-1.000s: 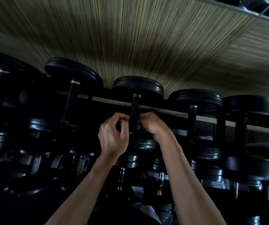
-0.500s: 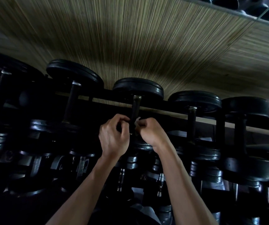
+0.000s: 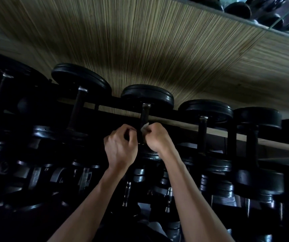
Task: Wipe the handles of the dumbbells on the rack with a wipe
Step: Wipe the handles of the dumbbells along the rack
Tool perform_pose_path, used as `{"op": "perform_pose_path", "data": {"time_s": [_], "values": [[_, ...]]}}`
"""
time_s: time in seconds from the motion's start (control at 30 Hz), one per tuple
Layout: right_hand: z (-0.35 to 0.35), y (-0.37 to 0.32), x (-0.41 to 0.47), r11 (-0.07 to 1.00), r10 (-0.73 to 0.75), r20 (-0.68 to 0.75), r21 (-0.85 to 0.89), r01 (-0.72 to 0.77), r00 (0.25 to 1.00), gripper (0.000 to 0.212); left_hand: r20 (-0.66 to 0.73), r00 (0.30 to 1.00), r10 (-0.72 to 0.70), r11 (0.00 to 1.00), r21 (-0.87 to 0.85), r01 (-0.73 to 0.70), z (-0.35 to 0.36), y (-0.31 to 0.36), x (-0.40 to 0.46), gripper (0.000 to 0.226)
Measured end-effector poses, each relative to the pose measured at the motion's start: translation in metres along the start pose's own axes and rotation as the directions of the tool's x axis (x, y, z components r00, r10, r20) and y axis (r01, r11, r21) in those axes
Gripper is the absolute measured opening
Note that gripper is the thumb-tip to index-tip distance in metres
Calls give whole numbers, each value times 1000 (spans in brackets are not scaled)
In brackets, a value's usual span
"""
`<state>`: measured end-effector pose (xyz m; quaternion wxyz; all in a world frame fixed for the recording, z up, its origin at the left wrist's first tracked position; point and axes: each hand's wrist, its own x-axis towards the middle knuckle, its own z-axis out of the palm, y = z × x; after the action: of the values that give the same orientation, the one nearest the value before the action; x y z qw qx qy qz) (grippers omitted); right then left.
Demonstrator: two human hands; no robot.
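One handle [image 3: 144, 117] of many under way, at the middle dumbbell [image 3: 147, 96] on the top row of the rack [image 3: 183, 114]; both hands curled close around it, right hand [image 3: 157, 138] pinching the pale wipe [image 3: 144, 127] against the bar, left hand [image 3: 121, 147] curled on the other side, contents unclear. Probably plenty left: neighbouring dumbbells [image 3: 205, 110] close on each side, little room between black discs, wall [image 3: 140, 41] just behind.

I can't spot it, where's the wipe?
The wipe is mid-frame in the head view, pinched in the right hand against the middle dumbbell's handle, with the left hand beside it.
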<state>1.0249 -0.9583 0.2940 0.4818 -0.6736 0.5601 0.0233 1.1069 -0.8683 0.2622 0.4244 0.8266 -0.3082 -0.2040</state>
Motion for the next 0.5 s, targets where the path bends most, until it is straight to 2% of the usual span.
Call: {"op": "perform_pose_path", "data": {"time_s": [0.13, 0.33, 0.5], "values": [[2, 7, -8, 999, -2, 30, -52, 3, 1000, 34, 3, 1000, -9, 1000, -6, 9, -1, 2, 0, 33], [5, 5, 2, 1000, 12, -4, 15, -12, 1000, 17, 17, 1000, -15, 1000, -4, 15, 0, 0, 0, 31], [5, 8, 3, 998, 2, -16, -63, -3, 1000, 22, 8, 1000, -19, 1000, -17, 20, -1, 2, -1, 32]]}}
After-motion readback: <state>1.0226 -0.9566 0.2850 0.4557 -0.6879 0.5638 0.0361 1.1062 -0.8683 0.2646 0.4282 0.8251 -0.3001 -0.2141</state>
